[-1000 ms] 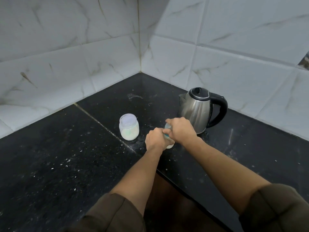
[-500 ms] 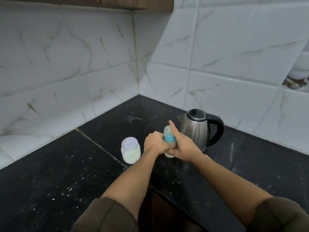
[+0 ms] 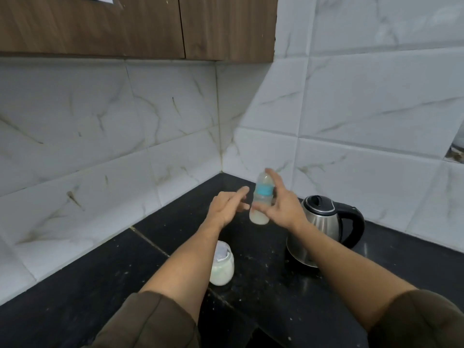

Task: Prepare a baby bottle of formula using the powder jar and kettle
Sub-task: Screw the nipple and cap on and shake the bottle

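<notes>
I am watching the bottle [image 3: 261,199] being held up in the air above the counter [image 3: 75,285], out toward its back corner, upright with its long axis near vertical and the capped teat end on top. A little pale liquid is sitting in its base. The right hand [image 3: 281,204] is closing around it from the right side, index finger reaching up along the cap. The left hand [image 3: 226,207] is spreading open, fingers loose, just left of the bottle and gripping nothing; whether a fingertip is touching it I cannot tell. The jar [image 3: 222,264] is standing below, toward the front edge. The kettle [image 3: 321,222] is standing to the right, beside the right wrist. The right hand is the nearer; I am judging that shaking comes next.
</notes>
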A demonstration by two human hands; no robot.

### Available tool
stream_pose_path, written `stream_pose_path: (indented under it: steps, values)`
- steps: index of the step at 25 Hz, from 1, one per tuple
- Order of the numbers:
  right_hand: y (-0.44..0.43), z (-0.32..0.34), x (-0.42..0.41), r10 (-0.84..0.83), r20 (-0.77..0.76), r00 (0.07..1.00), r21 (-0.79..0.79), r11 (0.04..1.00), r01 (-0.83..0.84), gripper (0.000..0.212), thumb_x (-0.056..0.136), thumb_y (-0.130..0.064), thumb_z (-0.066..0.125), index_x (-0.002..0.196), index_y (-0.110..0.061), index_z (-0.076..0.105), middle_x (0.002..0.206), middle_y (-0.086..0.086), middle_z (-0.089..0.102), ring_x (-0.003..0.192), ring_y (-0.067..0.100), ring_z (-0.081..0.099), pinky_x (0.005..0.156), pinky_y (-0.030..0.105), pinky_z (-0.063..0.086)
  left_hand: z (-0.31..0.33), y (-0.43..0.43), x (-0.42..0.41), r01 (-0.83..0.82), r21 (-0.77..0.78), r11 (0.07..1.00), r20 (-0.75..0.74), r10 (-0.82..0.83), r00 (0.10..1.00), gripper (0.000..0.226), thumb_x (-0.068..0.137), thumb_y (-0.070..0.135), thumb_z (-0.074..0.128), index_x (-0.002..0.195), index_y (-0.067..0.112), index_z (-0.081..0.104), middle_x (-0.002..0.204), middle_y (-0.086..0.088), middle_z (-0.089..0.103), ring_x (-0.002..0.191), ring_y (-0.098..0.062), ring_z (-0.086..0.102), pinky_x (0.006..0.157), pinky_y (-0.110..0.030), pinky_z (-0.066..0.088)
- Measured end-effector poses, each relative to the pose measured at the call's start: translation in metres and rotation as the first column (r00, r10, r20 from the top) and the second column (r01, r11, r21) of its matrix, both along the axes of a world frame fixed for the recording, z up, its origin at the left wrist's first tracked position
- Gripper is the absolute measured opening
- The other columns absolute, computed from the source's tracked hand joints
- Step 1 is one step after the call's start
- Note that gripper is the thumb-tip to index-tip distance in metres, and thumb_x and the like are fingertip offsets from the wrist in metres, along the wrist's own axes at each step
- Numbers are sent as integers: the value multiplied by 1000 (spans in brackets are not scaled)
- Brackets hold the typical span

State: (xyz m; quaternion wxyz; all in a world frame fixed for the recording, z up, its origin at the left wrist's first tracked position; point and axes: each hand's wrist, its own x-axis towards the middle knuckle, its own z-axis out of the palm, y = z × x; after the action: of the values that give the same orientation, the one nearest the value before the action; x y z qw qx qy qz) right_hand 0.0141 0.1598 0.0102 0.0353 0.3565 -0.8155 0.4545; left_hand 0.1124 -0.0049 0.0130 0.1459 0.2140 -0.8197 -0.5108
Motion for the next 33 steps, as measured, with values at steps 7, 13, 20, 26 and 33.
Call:
stream_pose_path:
  steps: [7,13,20,26,33]
  values:
    - [-31,36,-4,356,669,652,-530,844,83,100,84,-23,89,159,-43,26,132,14,70,101,36,79,74,45,67,-9,-38,-8,-358,-332,873,89,407,909,22,95,29,55,90,28,77,87,6,74,90,-23,69,76,-33,52]
    - [-26,48,-42,405,658,635,-652,729,210,83,87,-22,87,149,-39,36,134,9,66,102,36,79,76,45,67,-10,-42,-17,-414,-443,795,128,514,848,19,93,25,57,96,27,76,71,9,56,75,-18,54,70,-30,43]
    - [-20,51,-64,471,652,594,-475,865,-163,87,80,-25,92,150,-43,42,124,13,76,100,38,80,71,45,66,0,-27,-36,-356,-529,771,141,493,859,21,90,25,56,94,25,77,84,2,69,80,-23,63,69,-30,46]
    - [-23,52,-64,448,737,507,-509,860,-21,74,87,-27,87,149,-26,46,134,19,69,104,39,78,74,46,67,-2,-25,-38,-358,-564,744,143,515,845,20,91,25,57,92,22,77,77,3,65,72,-20,58,66,-30,46]
    - [-19,4,-43,375,826,421,-419,908,14,59,91,-27,81,143,-18,54,127,21,73,95,33,81,66,39,65,-17,-27,-23,-342,-590,731,177,531,829,22,92,27,59,102,21,77,91,-3,71,84,-25,65,68,-31,47]
